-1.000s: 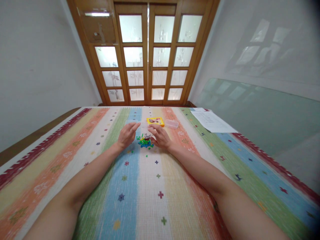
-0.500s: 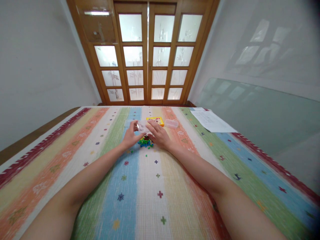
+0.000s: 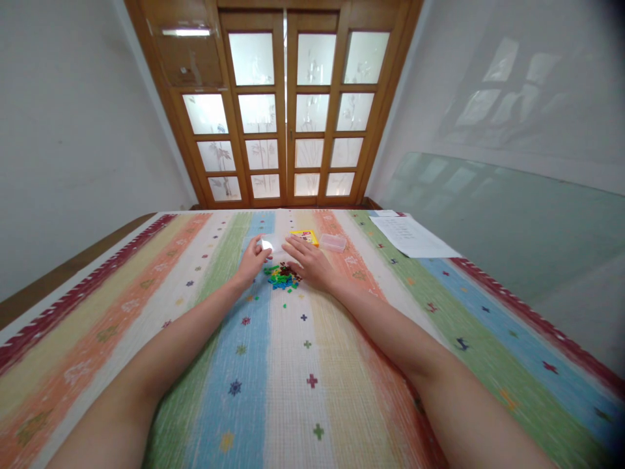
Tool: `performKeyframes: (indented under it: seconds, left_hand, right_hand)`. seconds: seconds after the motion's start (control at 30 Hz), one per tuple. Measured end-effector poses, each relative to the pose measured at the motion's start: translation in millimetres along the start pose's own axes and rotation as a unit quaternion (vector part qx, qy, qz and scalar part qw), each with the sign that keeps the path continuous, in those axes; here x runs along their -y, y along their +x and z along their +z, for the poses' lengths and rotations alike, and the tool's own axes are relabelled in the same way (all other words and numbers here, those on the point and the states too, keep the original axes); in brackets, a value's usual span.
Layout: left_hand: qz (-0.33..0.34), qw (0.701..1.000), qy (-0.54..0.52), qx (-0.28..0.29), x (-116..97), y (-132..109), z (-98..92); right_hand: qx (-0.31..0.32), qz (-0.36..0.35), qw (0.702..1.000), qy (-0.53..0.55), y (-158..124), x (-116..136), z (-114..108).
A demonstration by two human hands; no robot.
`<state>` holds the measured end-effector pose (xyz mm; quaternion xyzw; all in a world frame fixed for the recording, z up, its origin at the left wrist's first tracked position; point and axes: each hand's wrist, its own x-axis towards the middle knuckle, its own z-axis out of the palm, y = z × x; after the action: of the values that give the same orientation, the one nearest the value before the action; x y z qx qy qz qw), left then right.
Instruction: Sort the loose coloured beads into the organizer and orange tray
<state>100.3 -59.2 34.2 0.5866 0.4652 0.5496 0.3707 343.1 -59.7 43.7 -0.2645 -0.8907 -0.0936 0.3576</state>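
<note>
A small heap of coloured plastic pieces [image 3: 282, 276], green, blue, yellow and dark red, lies on the striped tablecloth [image 3: 273, 378]. My left hand [image 3: 252, 260] is closed on a small clear plastic container [image 3: 271, 244] just behind the heap. To the right of the heap my right hand [image 3: 311, 262] rests with its fingers stretched out, the fingertips reaching toward the clear container. A single green piece [image 3: 285, 305] lies apart, nearer to me.
A yellow box [image 3: 305, 236] and a second clear plastic container [image 3: 333, 243] sit just beyond my hands. A white printed sheet [image 3: 409, 237] lies at the table's right far corner. Wooden glazed doors [image 3: 288, 104] stand behind the table, and a glass panel [image 3: 512, 221] leans at the right.
My left hand took up the clear container and moved it back and left of the heap. My right hand opened and shifted from over the heap to its right side.
</note>
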Motion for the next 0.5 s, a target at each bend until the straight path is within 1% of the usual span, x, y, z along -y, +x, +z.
performKeyframes:
  seconds: [0.03,0.1,0.17,0.23,0.3,0.37,0.43,0.5]
  left_hand:
    - [-0.005,0.999,0.017,-0.03,3,8,-7.8]
    - [-0.02,0.994,0.062,-0.092,11,28,-26.5]
    - [-0.039,0.981,0.133,-0.138,22,47,-45.6]
    - [-0.059,0.969,0.183,-0.152,35,64,-61.0]
    - [-0.069,0.963,0.21,-0.155,45,76,-70.4]
    - [-0.099,0.953,0.251,-0.138,53,84,-74.7]
    - [-0.125,0.941,0.295,-0.112,57,89,-76.1]
    - [-0.131,0.933,0.322,-0.091,58,92,-76.3]
  right_hand:
    - [-0.01,0.03,0.999,-0.002,-1,-8,0]
    - [-0.029,0.124,0.992,-0.024,-7,-29,-1]
    - [-0.038,0.235,0.969,-0.066,-14,-53,-3]
    - [-0.021,0.319,0.941,-0.115,-22,-73,-6]
    - [-0.003,0.375,0.914,-0.156,-30,-85,-8]
    - [0.026,0.417,0.891,-0.175,-36,-90,-8]
    - [0.06,0.442,0.878,-0.171,-40,-92,-6]
    - [0.084,0.446,0.878,-0.154,-44,-94,-3]
